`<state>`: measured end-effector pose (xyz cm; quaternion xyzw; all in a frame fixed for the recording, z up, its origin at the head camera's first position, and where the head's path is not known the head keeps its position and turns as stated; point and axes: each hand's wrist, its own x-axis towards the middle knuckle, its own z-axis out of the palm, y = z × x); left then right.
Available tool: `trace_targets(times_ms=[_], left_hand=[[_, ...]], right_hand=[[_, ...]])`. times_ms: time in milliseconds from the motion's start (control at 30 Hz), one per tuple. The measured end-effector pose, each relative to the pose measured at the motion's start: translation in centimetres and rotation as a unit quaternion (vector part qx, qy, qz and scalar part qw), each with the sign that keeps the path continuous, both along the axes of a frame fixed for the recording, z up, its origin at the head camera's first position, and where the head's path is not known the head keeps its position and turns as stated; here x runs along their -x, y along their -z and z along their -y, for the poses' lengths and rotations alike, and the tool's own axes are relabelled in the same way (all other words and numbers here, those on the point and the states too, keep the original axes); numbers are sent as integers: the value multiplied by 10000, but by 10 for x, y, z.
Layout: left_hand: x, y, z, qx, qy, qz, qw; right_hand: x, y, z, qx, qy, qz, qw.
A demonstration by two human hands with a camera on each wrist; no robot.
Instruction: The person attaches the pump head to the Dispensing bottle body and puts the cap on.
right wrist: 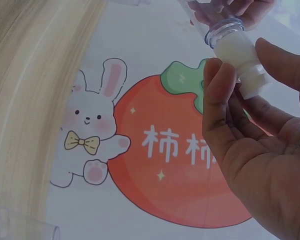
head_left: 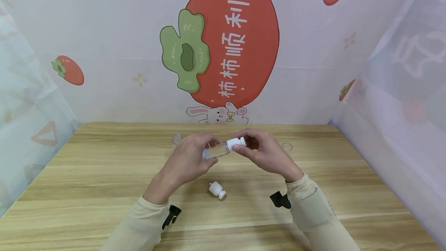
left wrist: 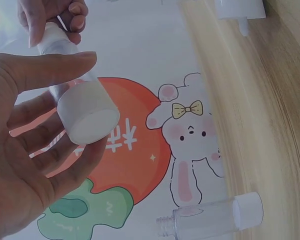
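Observation:
My left hand [head_left: 189, 154] grips a clear bottle [head_left: 217, 151] with a white base [left wrist: 90, 115], tilted above the table, its neck toward the right. Thumb and fingers of my right hand [head_left: 263, 148] pinch a white pump head [head_left: 237, 143], seated at the bottle's neck. How far it is threaded on, I cannot tell. In the right wrist view the pump head [right wrist: 237, 52] meets the clear neck ring [right wrist: 225, 31]. Another white pump head [head_left: 217, 190] lies on the table below the hands.
A second clear bottle [left wrist: 205, 222] with a white base lies on the table, mostly behind my left hand in the head view. To the right rests a clear hollow piece [head_left: 287, 146], perhaps a cap. A printed cloth wall [head_left: 122, 100] stands along the table's back edge.

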<state>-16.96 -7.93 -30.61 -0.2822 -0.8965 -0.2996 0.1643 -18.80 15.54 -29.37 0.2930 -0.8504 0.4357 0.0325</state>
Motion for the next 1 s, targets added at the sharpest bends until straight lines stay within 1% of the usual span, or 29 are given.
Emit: trace_targets(times_ms=[267,367,733,1000], left_hand=[[-1,1,-1,133,-149,-316,9993],[-1,1,-1,136,-177,-372,9991],[0,2,-2,-12,-168,-90,9998],[0,1,-2,-112,-145,5,9998]], right_hand=[[-1,0,3,-174,318,55,9993],[-1,0,4,-214,374,33,9991],[-2,0,4,-230,446,-80,9987],[-2,0,4,-134,425,-76,9990]])
